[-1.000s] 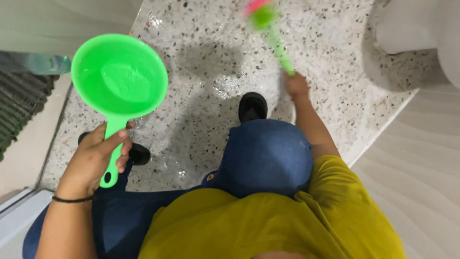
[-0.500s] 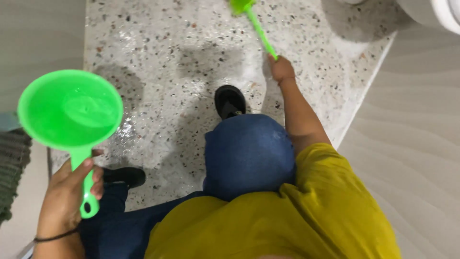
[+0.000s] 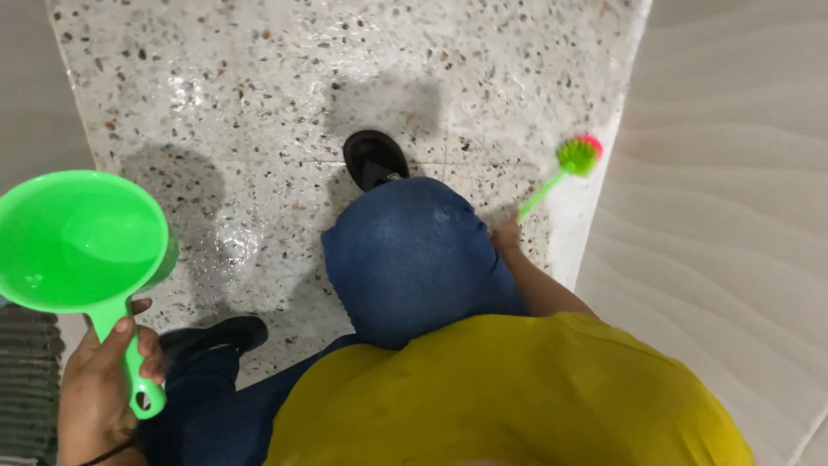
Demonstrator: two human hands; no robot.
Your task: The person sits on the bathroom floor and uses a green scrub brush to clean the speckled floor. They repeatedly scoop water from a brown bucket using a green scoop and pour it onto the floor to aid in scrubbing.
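Observation:
My left hand (image 3: 102,387) grips the handle of a bright green plastic scoop (image 3: 79,240), whose round bowl is held level at the left above the wet speckled floor (image 3: 250,103). My right hand (image 3: 505,236) is closed on the green handle of a scrub brush (image 3: 562,174). Its green and pink bristle head rests on the floor by the pale wall at the right. My bent knee in blue jeans (image 3: 407,259) sits between the two hands.
My black shoes (image 3: 374,159) stand on the wet terrazzo, the other shoe (image 3: 214,335) near the scoop. A pale tiled wall (image 3: 724,190) borders the floor on the right. A dark ribbed mat (image 3: 28,380) lies at the lower left.
The brush has swung from the top middle of the view down to the right edge of the floor. The scoop stays held in my left hand at the left.

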